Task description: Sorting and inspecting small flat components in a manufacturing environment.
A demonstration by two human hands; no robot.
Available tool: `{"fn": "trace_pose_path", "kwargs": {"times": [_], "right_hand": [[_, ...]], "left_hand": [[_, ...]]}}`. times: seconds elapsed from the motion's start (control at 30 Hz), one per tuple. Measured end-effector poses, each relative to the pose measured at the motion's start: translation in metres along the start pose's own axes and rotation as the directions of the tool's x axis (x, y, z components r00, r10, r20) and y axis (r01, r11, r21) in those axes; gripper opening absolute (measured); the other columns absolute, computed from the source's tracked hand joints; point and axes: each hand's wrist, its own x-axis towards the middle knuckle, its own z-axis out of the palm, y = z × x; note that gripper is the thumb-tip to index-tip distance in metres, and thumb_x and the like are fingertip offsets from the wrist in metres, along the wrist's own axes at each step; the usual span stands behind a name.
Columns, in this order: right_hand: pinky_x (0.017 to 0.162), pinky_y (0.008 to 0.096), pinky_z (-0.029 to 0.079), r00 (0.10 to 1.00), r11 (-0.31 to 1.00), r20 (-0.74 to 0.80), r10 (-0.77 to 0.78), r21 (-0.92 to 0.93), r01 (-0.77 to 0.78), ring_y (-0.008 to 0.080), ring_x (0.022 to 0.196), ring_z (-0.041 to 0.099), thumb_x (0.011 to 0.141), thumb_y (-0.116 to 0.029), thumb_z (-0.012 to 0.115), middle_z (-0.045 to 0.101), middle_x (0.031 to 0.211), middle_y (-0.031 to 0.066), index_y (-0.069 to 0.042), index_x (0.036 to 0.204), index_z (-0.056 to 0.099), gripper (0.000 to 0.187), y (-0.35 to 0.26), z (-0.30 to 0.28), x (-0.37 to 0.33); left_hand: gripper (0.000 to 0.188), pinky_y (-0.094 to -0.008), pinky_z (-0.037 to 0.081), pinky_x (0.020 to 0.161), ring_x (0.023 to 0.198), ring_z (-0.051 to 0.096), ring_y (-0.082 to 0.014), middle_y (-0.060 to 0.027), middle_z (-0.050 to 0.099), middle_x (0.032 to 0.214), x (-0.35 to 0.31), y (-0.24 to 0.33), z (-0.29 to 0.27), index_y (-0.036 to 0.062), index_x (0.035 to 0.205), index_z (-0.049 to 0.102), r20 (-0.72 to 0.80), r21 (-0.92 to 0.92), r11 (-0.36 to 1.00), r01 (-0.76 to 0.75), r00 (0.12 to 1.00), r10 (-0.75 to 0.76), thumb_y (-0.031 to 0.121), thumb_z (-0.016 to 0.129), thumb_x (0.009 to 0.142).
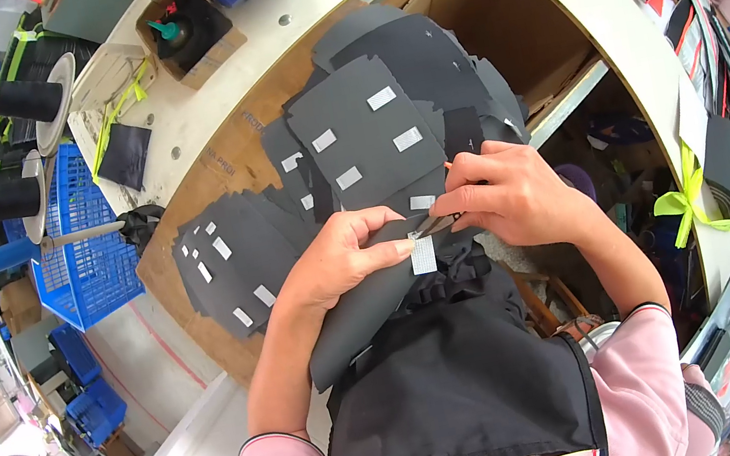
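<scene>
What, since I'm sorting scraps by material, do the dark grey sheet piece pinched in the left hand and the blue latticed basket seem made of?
Dark grey sheet piece: fabric or thin foam, matte; it curves softly without shine, leaving either possible. Blue latticed basket: probably plastic, smooth finish, judging by its even colour and regular, moulded-looking grid.

Pale floor with red lines

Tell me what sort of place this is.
Most likely a sewing workshop: large cones of black thread at the left, piles of dark cut pieces bearing white labels, and small scissors in the right hand.
</scene>
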Motion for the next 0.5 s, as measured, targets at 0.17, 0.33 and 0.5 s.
{"fn": "trace_pose_path", "kwargs": {"times": [0.17, 0.33, 0.5], "right_hand": [[0.055, 0.0298, 0.041, 0.998, 0.999, 0.058, -0.008, 0.036, 0.006, 0.0185, 0.060, 0.050, 0.057, -0.009, 0.076, 0.056, 0.078, -0.0029, -0.015, 0.089, 0.067, 0.034, -0.002, -0.007, 0.004], [0.053, 0.0302, 0.042, 0.999, 0.996, 0.028, 0.016, 0.088, -0.018, 0.0197, 0.060, 0.051, 0.057, -0.007, 0.076, 0.056, 0.074, -0.0009, -0.012, 0.087, 0.068, 0.031, -0.003, -0.008, -0.004], [0.055, 0.0312, 0.043, 0.958, 0.970, -0.240, 0.159, 0.219, -0.106, 0.0206, 0.060, 0.051, 0.060, -0.008, 0.075, 0.053, 0.076, 0.0008, -0.013, 0.089, 0.067, 0.031, -0.012, 0.019, -0.010]], "left_hand": [[0.024, -0.0213, 0.045, 0.070, 0.076, 0.056, -0.0062, -0.0020, 0.064, 0.086, -0.001, 0.001, 0.001, -0.0026, 0.102, 0.061, 0.017, 0.075, 0.997, 0.006, 1.000, -0.007, 0.011, 0.064, 0.082], [0.025, -0.0208, 0.044, 0.070, 0.075, 0.055, -0.0057, -0.0014, 0.063, 0.084, 0.000, -0.008, -0.002, -0.0018, 0.103, 0.061, -0.014, 0.041, 0.999, -0.020, 1.000, 0.021, 0.013, 0.064, 0.083], [0.024, -0.0200, 0.044, 0.068, 0.074, 0.056, -0.0053, -0.0013, 0.063, 0.083, -0.002, -0.003, -0.005, -0.0011, 0.099, 0.061, -0.055, 0.017, 1.000, -0.015, 0.998, 0.016, 0.013, 0.066, 0.080]]}}
